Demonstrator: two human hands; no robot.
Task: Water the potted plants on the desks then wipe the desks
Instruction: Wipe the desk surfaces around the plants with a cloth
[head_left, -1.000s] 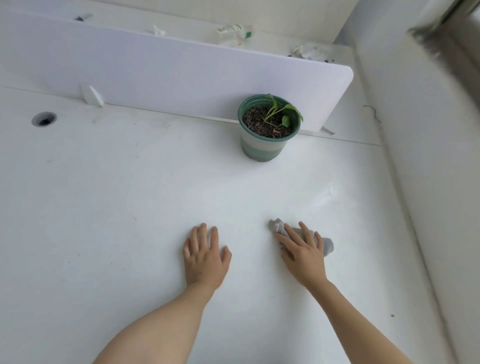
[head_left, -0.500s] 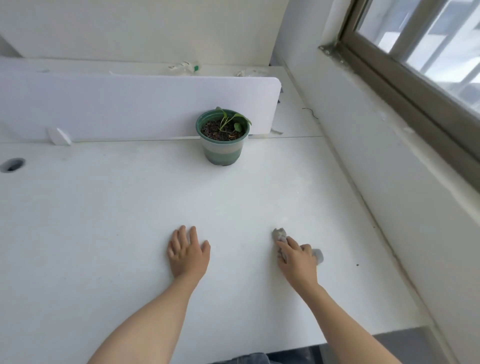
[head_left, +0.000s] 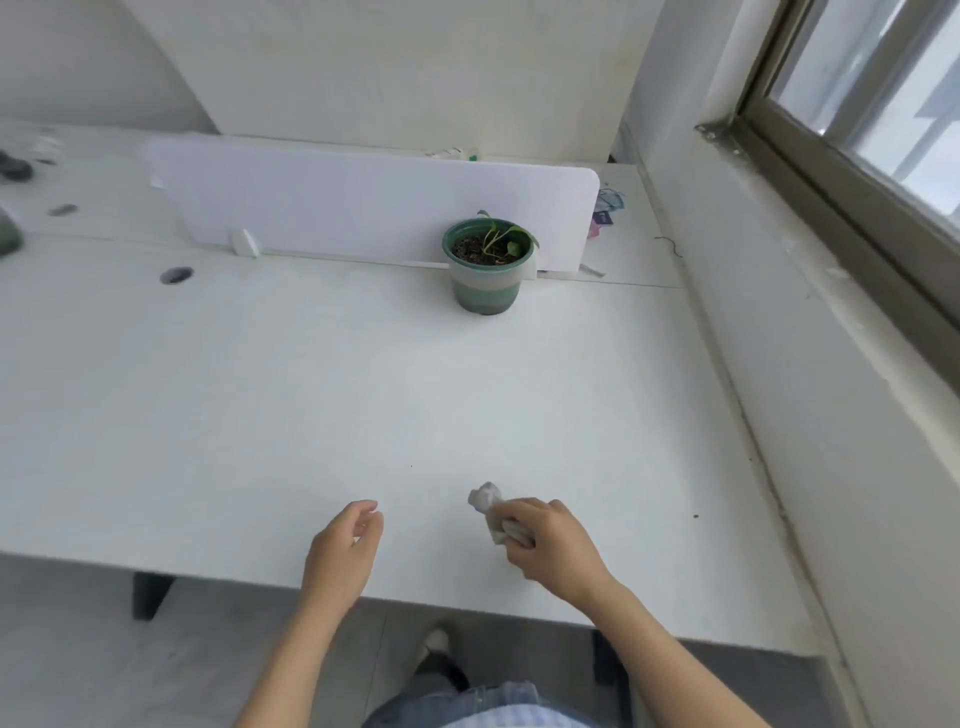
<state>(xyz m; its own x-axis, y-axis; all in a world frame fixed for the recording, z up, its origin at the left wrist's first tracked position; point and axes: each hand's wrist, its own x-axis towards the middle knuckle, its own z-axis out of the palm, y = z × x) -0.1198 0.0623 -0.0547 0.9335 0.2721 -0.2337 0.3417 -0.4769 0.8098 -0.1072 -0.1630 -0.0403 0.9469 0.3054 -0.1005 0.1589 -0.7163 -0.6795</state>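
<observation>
A small green plant in a green and white striped pot (head_left: 486, 278) stands at the back of the white desk (head_left: 322, 405), against the white divider panel (head_left: 374, 208). My right hand (head_left: 550, 545) is closed around a crumpled grey cloth (head_left: 491, 506), whose end sticks out to the left over the desk near its front edge. My left hand (head_left: 345, 551) hovers over the desk's front edge with its fingers loosely curled and nothing in it.
A wall and window sill (head_left: 810, 291) run along the desk's right side. A cable hole (head_left: 176, 275) sits at the left rear. Beyond the divider a second desk (head_left: 62, 176) carries small dark items. A desk leg (head_left: 150, 595) and grey floor lie below.
Both hands have lifted from flat on the desk and drawn back toward its front edge. The right hand has bunched the cloth into its grip. The view has pulled back and up.
</observation>
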